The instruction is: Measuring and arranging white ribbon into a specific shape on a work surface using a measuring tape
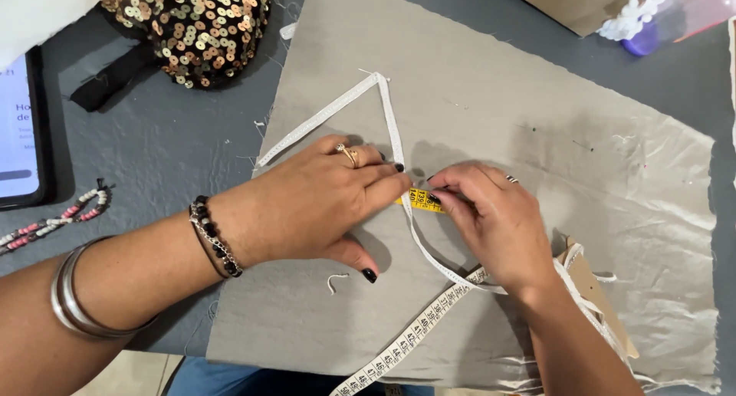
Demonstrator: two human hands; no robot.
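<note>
A grey piece of fabric lies spread on the dark table. On it a narrow white trim ribbon is folded into a pointed V. My left hand lies flat on the fabric, its fingertips pressing the ribbon's right leg. My right hand pinches the yellow end of a measuring tape against the ribbon, close to the left fingertips. The rest of the white tape runs under my right wrist toward the near edge.
A sequined gold and black item sits at the back left. A phone with a lit screen and a beaded strand lie at the left edge. Brown card with trim wound on it lies by my right forearm. A bottle stands at the back right.
</note>
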